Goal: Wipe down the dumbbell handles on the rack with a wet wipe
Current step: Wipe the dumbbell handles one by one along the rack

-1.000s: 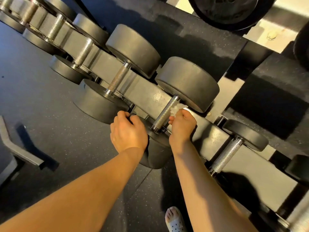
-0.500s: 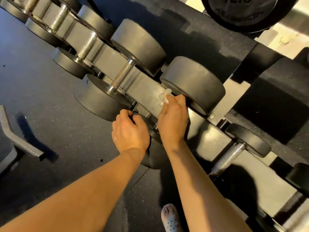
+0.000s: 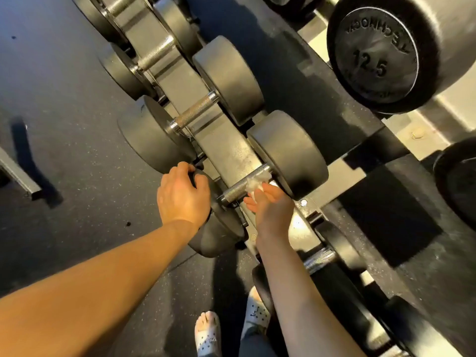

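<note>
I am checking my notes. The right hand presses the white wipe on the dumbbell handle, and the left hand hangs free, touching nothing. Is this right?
Not quite. The head view shows the left hand gripping the near head of that same dumbbell, not hanging free. The rest is right: the right hand presses the white wipe on the dumbbell handle.

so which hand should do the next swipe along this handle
Right. The right hand holds the wet wipe against the handle; the left hand has no wipe and grips the near weight head.
</note>
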{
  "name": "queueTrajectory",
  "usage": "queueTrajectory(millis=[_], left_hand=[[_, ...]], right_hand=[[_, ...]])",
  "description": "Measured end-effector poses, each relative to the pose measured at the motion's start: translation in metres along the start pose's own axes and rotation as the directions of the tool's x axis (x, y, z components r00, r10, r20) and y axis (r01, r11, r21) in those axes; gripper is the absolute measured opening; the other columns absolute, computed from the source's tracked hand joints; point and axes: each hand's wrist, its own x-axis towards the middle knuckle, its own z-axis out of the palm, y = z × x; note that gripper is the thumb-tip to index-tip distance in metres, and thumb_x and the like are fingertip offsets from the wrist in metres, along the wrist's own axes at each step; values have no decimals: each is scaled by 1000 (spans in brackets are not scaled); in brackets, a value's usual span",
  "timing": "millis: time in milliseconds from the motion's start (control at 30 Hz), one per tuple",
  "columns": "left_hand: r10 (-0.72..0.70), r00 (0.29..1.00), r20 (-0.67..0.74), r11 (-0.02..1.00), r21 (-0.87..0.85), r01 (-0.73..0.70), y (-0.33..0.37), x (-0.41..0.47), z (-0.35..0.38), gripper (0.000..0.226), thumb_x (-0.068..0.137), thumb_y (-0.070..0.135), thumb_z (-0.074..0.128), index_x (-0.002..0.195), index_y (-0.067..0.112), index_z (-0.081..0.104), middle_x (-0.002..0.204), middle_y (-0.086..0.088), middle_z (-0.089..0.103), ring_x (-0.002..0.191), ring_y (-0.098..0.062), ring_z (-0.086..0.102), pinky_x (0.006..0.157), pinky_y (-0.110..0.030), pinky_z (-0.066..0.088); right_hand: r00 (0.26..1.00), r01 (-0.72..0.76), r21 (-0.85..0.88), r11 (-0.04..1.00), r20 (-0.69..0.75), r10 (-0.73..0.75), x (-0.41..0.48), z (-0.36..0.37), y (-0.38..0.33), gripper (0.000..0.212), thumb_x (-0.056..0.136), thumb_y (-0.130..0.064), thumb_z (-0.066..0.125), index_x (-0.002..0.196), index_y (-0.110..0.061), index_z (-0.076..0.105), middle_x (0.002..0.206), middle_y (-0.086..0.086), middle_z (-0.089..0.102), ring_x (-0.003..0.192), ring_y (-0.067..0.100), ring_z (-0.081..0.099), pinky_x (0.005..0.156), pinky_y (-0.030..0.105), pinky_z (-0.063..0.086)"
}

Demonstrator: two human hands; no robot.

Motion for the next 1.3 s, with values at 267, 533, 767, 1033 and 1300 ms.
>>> queueTrajectory(millis=[267, 533, 767, 1033, 1300], left_hand=[[473, 865, 168, 881, -70, -468, 36, -9, -10, 30, 101, 26, 56, 127, 18, 67, 117, 1, 68, 103, -16, 63, 93, -36, 49], [83, 936, 341, 915, -398, 64, 85, -23, 47, 33, 89, 20, 62, 120, 22, 73, 115, 1, 72, 108, -19, 66, 97, -43, 54], [212, 950, 231, 929, -349, -122, 81, -15, 64, 24, 94, 10, 52, 75, 7, 66, 75, -5, 66, 74, -18, 55, 71, -37, 46], [-74, 768, 636, 941, -211, 265, 86, 42, 79, 34, 101, 11, 42, 72, 12, 59, 80, -14, 64, 75, -29, 57, 64, -33, 42], [81, 758, 647, 988, -154, 26, 80, 52, 78, 28, 102, 11, 46, 102, -1, 71, 99, -19, 68, 90, -33, 66, 77, -36, 51]], right_hand=[[957, -272, 211, 939, 158, 242, -2, -24, -32, 24, 97, 3, 50, 102, -8, 70, 97, 13, 78, 89, 24, 77, 81, 36, 62], [901, -246, 3, 969, 368, 228, -3, -36, -35, 31, 105, -24, 45, 103, -29, 75, 103, 4, 77, 102, 16, 72, 89, 36, 59], [875, 476, -560, 678, 225, -429, 10, -79, -105, 23, 98, -12, 51, 84, -16, 69, 81, -1, 69, 75, 15, 66, 65, 29, 52], [659, 670, -686, 282, 376, -651, 94, -27, -104, 37, 104, -34, 44, 129, -13, 62, 117, 3, 66, 106, 19, 62, 86, 39, 53], [687, 612, -745, 265, 333, -646, 89, -26, -106, 36, 106, -33, 45, 134, -17, 60, 122, -1, 66, 112, 16, 60, 85, 25, 35]])
